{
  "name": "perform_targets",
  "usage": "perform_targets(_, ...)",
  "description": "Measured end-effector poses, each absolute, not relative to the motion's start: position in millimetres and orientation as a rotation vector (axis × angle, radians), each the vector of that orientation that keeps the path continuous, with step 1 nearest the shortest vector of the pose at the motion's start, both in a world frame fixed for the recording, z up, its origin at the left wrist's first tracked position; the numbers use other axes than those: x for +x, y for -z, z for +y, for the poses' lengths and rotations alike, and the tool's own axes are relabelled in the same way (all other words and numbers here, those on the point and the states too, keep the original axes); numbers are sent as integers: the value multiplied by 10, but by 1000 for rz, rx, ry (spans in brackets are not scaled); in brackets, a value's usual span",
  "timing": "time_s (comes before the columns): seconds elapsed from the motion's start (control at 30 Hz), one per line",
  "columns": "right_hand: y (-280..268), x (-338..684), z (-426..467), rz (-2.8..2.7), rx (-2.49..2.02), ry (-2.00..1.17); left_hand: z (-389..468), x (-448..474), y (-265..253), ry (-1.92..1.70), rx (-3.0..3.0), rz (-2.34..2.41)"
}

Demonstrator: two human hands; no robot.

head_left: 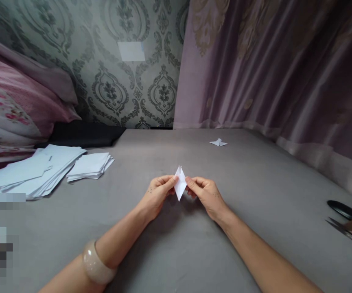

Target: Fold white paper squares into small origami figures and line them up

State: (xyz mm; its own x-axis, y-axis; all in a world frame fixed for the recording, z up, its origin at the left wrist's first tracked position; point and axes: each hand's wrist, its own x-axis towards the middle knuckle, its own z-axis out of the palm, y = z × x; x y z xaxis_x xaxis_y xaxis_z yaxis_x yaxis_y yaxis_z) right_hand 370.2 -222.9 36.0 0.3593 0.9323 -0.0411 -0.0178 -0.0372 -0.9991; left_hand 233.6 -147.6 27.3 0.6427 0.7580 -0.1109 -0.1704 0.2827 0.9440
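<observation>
A small piece of folded white paper (180,185), shaped like a narrow diamond with a slit at its top point, is held up above the grey surface. My left hand (160,191) pinches its left corner between thumb and fingers. On the opposite corner, my right hand (204,193) grips in the same way, its fingertips partly hidden behind. A pale bangle (98,262) circles my left forearm. Farther back to the right, a folded paper crane (219,142) rests on the grey surface with its wings spread.
Loose white sheets (41,171) lie at the left, beside a stack of small paper squares (88,166). A black folded item (87,133) is behind them. Scissors (346,230) and a dark oblong object (345,209) lie at the right edge. Curtains (239,81) hang along the right side.
</observation>
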Motion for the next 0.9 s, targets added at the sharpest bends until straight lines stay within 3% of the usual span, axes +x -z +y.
perform_targets(0.67, -246, 3763, -2198, -1082, -1487, -620, -1522, 2348, -367, -823, 1208, 771)
perform_targets(0.9, -341, 3763, -2228, -1053, -1454, -700, -1422, 2321, -271, -846, 1128, 749)
